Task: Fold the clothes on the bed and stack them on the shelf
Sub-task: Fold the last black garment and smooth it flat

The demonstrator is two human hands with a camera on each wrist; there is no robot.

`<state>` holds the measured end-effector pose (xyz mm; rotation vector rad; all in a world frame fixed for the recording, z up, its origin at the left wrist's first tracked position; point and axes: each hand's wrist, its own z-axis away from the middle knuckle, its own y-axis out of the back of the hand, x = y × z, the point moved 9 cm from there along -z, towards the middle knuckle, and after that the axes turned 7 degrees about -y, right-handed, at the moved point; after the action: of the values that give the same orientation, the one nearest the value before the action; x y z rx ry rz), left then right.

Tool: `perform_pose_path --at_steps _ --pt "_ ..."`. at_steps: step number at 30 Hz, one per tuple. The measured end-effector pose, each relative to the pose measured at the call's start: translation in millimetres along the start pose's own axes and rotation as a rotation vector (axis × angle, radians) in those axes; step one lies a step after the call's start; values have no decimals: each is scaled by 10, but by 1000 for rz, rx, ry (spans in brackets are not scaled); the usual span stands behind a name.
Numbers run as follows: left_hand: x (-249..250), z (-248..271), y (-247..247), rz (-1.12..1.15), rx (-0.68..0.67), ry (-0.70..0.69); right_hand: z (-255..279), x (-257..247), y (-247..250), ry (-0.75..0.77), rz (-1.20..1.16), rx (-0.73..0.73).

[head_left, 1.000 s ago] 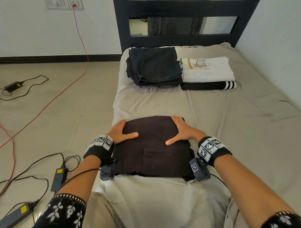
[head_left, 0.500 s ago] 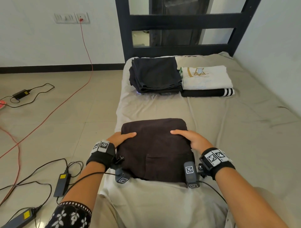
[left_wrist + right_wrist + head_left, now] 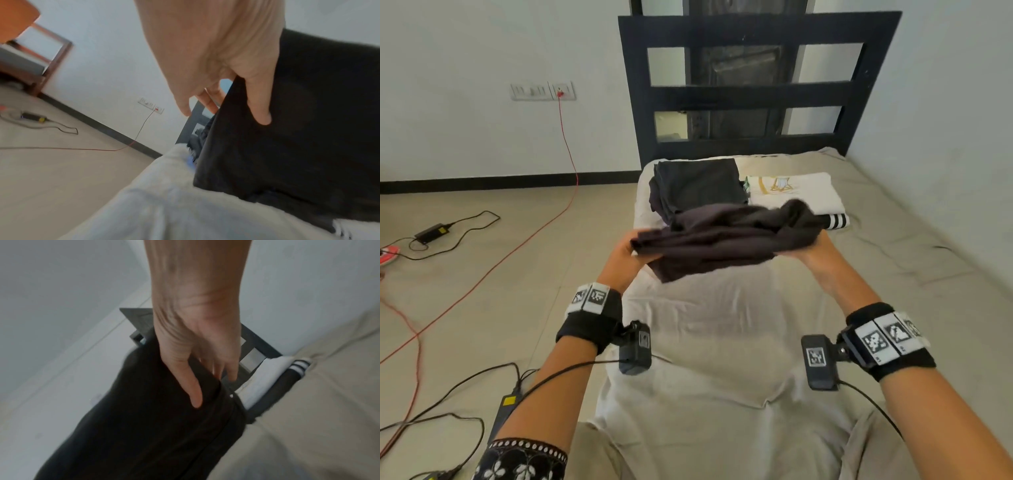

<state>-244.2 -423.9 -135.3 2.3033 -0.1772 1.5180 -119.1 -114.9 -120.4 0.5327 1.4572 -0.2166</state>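
Both hands carry the folded dark brown garment (image 3: 726, 240) in the air above the bed (image 3: 722, 342). The left hand (image 3: 625, 250) grips its left edge, thumb below and fingers on top; the right hand (image 3: 813, 251) holds the right edge the same way. I judge the folding is finished. Next it should go to the dark folded stack (image 3: 697, 186) at the far end, kept level so it stays folded.

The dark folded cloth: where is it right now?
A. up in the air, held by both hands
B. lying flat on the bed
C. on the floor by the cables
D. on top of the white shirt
A. The cloth hangs above the bed, with the left hand holding one end and the right hand the other; each wrist view shows a thumb pressed on the fabric.
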Motion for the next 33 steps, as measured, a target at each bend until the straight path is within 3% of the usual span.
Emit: perform_pose_path --at_steps 2,4,6,8,12,14,16,18,21,26,33 --pt "-162 144 -80 -222 -104 -133 162 182 -11 -5 174 -53" --pt "-540 411 -169 -388 -152 -127 322 596 -66 -75 418 -186" --pt "-899 766 -293 -515 -213 0 523 1129 -171 -173 770 -378" --pt "-1262 1080 -363 -544 -231 178 706 1550 -225 -284 945 -494" --pt "-1349 1307 -305 -394 56 429 759 1675 -261 -312 970 -386" --pt "-1246 1398 -222 -324 228 582 753 1501 -339 -211 1039 -308" --pt "-1285 1505 -267 -181 291 736 791 1296 -491 -66 960 -241" --pt "-1363 1566 -390 -16 303 818 905 1290 -709 -67 830 -330" --pt "-1388 1627 -476 99 288 859 1083 1567 -955 -152 983 -452" --pt "-1386 1669 -444 84 187 864 1164 1647 -1017 -26 1261 -326" --pt "-1356 1834 -452 12 98 821 1189 1631 -929 -39 1244 -352"
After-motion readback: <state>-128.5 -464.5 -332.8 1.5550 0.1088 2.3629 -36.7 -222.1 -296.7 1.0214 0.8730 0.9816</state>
